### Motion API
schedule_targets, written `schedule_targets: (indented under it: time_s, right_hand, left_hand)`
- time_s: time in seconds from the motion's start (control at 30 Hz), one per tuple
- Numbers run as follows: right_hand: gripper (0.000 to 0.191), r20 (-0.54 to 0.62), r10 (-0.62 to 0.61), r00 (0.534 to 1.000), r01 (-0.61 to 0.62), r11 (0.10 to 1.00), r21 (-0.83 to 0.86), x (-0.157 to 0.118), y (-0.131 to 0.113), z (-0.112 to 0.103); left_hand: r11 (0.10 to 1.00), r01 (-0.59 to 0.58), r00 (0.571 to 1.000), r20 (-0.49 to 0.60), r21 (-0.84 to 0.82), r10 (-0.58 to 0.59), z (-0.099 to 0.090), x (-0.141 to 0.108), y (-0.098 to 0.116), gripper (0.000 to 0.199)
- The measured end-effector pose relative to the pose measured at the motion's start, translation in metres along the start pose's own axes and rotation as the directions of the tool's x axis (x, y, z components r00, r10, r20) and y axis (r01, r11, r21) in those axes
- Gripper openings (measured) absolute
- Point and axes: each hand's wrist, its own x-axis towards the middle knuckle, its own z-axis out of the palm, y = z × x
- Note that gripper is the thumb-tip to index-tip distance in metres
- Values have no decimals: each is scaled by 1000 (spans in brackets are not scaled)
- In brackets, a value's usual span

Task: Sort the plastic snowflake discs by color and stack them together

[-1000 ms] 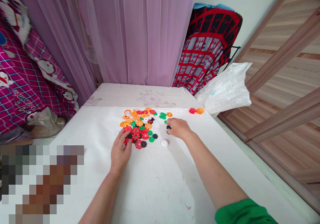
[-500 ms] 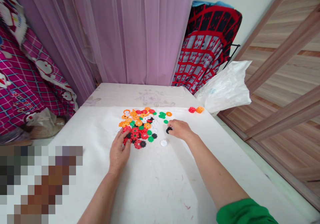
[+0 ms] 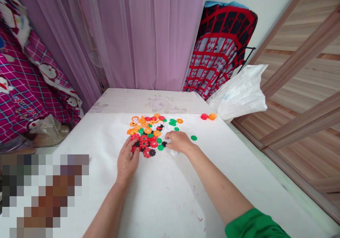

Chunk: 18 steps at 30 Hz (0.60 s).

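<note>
A pile of notched plastic discs, the snowflake building kind, lies on the white-covered table [image 3: 159, 195]. My left hand [image 3: 129, 160] rests at the pile's near left edge, fingers apart on red discs [image 3: 143, 142]. At the pile's right side, my right hand [image 3: 179, 141] has its fingers curled down. What they hold, if anything, is hidden. Beside its fingertips is a black disc [image 3: 164, 144], and a white disc [image 3: 174, 152] lies partly under the hand. To its right lies a single green disc [image 3: 194, 137].
Orange discs [image 3: 147, 130] fill the pile's far part, with green discs [image 3: 172, 122] off its right. A red ball-shaped piece [image 3: 204, 116] and an orange one [image 3: 212, 116] sit at the far right. A white plastic bag [image 3: 241, 92] hangs beyond the table's right edge.
My right hand has moved left to the pile from where it held a black disc. That disc no longer shows in it. A green disc has come into view right of the hand. My left hand stays put.
</note>
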Motion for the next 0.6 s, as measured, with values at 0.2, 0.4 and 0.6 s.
schedule_targets:
  time_s: [0.2, 0.4, 0.6]
  right_hand:
    - [28, -7, -39, 999, 38, 996, -84, 4, -21, 10]
    - [31, -34, -35, 999, 33, 998, -47, 6, -24, 17]
    - [43, -62, 52, 997, -40, 981, 190, 0, 0, 10]
  left_hand:
    - [1000, -9, 1000, -7, 21, 9, 1, -1, 2, 37]
    - [999, -23, 1000, -3, 25, 23, 0, 0, 2, 37]
    - [1000, -6, 1000, 5, 23, 6, 0, -1, 3, 37]
